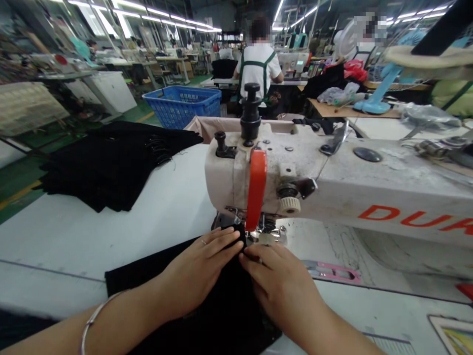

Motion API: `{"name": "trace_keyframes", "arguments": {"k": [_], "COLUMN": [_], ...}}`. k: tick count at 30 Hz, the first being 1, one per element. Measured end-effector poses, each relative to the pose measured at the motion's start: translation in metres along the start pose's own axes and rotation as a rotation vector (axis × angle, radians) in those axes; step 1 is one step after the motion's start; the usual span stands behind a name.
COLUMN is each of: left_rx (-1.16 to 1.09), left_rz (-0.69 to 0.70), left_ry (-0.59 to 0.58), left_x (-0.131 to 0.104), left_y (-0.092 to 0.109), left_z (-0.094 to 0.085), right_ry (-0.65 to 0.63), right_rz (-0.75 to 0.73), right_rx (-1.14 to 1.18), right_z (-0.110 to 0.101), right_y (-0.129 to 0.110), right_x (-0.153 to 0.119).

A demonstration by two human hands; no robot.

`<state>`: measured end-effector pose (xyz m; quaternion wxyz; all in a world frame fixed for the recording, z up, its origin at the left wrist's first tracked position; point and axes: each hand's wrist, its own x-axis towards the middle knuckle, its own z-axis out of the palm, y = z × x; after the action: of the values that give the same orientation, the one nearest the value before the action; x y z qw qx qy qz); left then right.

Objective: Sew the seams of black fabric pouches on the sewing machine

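Note:
A piece of black fabric [221,315] lies on the white sewing table, its far edge reaching under the head of the sewing machine [229,182]. My left hand [201,264] rests flat on the fabric with the fingers stretched toward the presser foot. Close beside it, my right hand [279,276] has its fingers bent and pinched on the fabric's right edge, just in front of the foot. The needle area is partly hidden behind the red lever cover [256,190] and my fingertips.
A stack of black fabric pieces [107,158] lies at the table's left. Pink thread snips [334,271] lie right of my right hand. Beyond the table stand a blue basket [185,106] and a person in a white shirt [258,69], back turned. A blue fan [380,93] stands at right.

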<state>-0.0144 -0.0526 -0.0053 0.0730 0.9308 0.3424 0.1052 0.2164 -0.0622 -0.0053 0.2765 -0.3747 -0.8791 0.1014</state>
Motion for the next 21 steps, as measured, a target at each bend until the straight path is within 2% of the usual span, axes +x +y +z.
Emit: {"name": "trace_keyframes", "arguments": {"k": [5,9,11,13,16,19,21], "left_rx": [-0.010,-0.001,-0.004,-0.014,-0.033,-0.077,-0.095], "left_rz": [0.080,0.076,0.084,0.083,0.031,0.035,0.052], "left_ry": [-0.012,-0.081,-0.100,-0.108,-0.135,-0.129,-0.110], "left_x": [0.004,0.014,0.019,0.020,0.008,-0.012,-0.026], "left_y": [-0.013,-0.029,-0.036,-0.035,-0.012,0.026,0.047], "left_z": [-0.006,-0.009,-0.012,-0.019,-0.037,-0.050,-0.049], "right_ry": [-0.035,-0.024,-0.005,0.020,0.036,0.110,0.153], "right_rz": [-0.012,0.010,0.058,0.176,0.312,0.283,0.272], "right_rx": [-0.009,-0.049,-0.020,0.103,0.386,0.529,0.521], "right_z": [0.002,0.005,0.002,-0.002,-0.005,0.000,0.003], "right_y": [-0.007,-0.008,-0.008,-0.011,-0.022,-0.036,-0.044], "right_x": [0.000,0.003,0.003,-0.001,-0.017,-0.037,-0.045]}}
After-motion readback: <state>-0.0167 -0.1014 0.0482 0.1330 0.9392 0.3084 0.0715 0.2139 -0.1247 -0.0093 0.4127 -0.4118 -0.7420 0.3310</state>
